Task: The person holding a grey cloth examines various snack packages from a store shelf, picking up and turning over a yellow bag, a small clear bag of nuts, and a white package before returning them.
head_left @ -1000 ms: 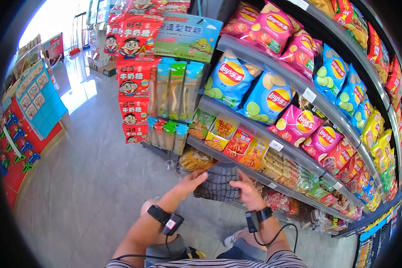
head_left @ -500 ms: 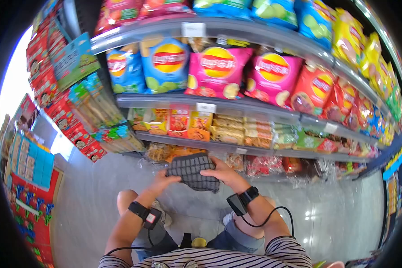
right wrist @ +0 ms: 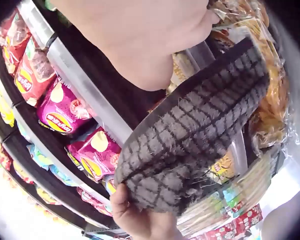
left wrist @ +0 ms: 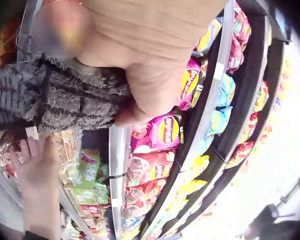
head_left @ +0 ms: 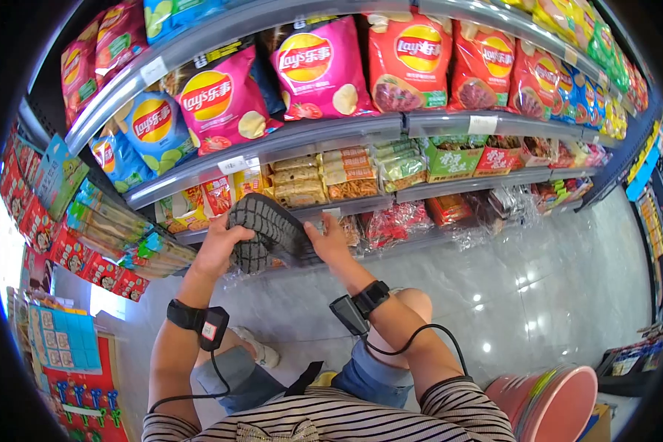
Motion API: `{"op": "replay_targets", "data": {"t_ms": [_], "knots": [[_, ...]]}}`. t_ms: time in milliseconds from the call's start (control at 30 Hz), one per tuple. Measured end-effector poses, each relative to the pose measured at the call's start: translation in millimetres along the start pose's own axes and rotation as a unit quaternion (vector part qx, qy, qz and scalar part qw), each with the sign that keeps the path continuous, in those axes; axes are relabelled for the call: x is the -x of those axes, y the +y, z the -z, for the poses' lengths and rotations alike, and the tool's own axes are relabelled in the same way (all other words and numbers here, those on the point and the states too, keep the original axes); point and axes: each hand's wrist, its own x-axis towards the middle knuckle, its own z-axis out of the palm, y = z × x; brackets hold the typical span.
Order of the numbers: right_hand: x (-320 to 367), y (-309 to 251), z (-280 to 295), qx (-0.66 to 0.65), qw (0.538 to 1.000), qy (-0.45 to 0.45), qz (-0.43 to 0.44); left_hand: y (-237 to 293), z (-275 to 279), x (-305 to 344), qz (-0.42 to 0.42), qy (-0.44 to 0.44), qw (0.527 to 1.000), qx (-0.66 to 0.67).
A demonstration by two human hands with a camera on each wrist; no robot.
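Note:
A dark grey cloth (head_left: pixel 276 228) with a black grid pattern is folded over in front of the lower snack shelf. My left hand (head_left: pixel 219 244) grips its left end, thumb on the near side; that thumb and fingers (right wrist: pixel 135 215) pinch a corner in the right wrist view. My right hand (head_left: pixel 330 241) is beside the cloth's right end, thumb right at the edge. Its fingers (left wrist: pixel 32 155) look spread and fairly straight in the left wrist view. The far end of the cloth (right wrist: pixel 200 115) stands free of fingers in the right wrist view.
Shelves (head_left: pixel 361 132) of chip bags (head_left: pixel 324 66) curve across the front. Boxed and packaged snacks (head_left: pixel 350 173) line the lower shelf, with plastic-wrapped packs (head_left: pixel 398 225) below. Hanging candy packets (head_left: pixel 44 228) are at left. A pink bucket (head_left: pixel 567 405) stands at lower right.
The view has swung right along the shelves. The cloth, flat between both hands before, is now folded over, raised and tilted at the left hand. The right hand has moved to its edge.

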Motion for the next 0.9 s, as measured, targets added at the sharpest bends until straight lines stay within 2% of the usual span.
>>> {"op": "replay_targets", "data": {"t_ms": [67, 100, 133, 167, 233, 267, 333, 367, 400, 467, 567, 667, 700, 733, 767, 800, 833, 867, 900], "knots": [[9.4, -11.2, -7.9, -0.053, 0.997, 0.035, -0.036, 15.9, -17.6, 8.2, -0.021, 0.004, 1.000, 0.016], [16.6, -19.6, -5.7, -0.098, 0.988, -0.051, -0.104, 19.0, -26.1, 10.8, -0.030, 0.001, 0.999, 0.026], [28.2, -39.2, 0.1, -0.142, 0.965, -0.138, -0.169, 19.1, -27.9, 11.6, -0.025, -0.046, 0.998, 0.037], [32.4, -46.3, -1.3, -0.243, 0.934, -0.178, -0.194, 13.9, -31.3, 11.7, 0.001, -0.073, 0.996, 0.046], [36.6, -51.3, -8.5, -0.433, 0.832, -0.258, -0.232, 2.7, -33.8, 14.5, 0.053, -0.117, 0.989, 0.066], [33.8, -46.8, -8.9, -0.466, 0.809, -0.280, -0.225, -1.8, -40.3, 16.1, 0.016, -0.116, 0.992, 0.044], [26.6, -46.6, -14.9, -0.535, 0.751, -0.327, -0.207, -4.4, -43.0, 11.4, 0.013, -0.108, 0.989, 0.099], [24.9, -51.3, -18.7, -0.556, 0.736, -0.333, -0.194, -3.1, -42.1, 8.0, 0.011, -0.102, 0.987, 0.121], [24.4, -53.2, -19.1, -0.575, 0.722, -0.337, -0.184, -3.2, -44.8, 3.1, 0.011, -0.063, 0.980, 0.188], [22.5, -60.7, -19.8, -0.603, 0.692, -0.355, -0.176, -5.6, -33.9, -10.3, 0.016, -0.011, 0.989, 0.145], [26.7, -74.5, -18.8, -0.573, 0.712, -0.346, -0.212, -8.4, -24.3, -19.8, -0.005, 0.092, 0.995, 0.046], [27.6, -70.8, -25.9, -0.545, 0.735, -0.371, -0.158, -24.5, -3.3, -30.3, -0.033, 0.159, 0.982, -0.092], [28.8, -71.3, -24.6, -0.531, 0.746, -0.378, -0.132, -29.7, 0.3, -33.5, -0.025, 0.167, 0.974, -0.149], [30.0, -71.1, -23.0, -0.544, 0.746, -0.351, -0.158, -32.1, -0.1, -37.3, -0.018, 0.174, 0.963, -0.205], [29.7, -68.2, -23.2, -0.514, 0.776, -0.326, -0.166, -34.6, 1.3, -42.8, -0.011, 0.180, 0.949, -0.259], [29.8, -62.4, -23.7, -0.482, 0.805, -0.298, -0.174, -41.6, 5.7, -50.9, -0.024, 0.134, 0.948, -0.288], [28.7, -55.4, -23.1, -0.448, 0.833, -0.270, -0.181, -47.4, 4.2, -57.1, -0.072, 0.138, 0.929, -0.335], [25.2, -49.3, -20.5, -0.460, 0.813, -0.235, -0.269, -53.4, -2.0, -62.7, -0.120, 0.141, 0.906, -0.380], [24.2, -43.1, -15.2, -0.460, 0.814, -0.215, -0.282, -56.7, -8.1, -68.4, -0.167, 0.143, 0.879, -0.423]]}}
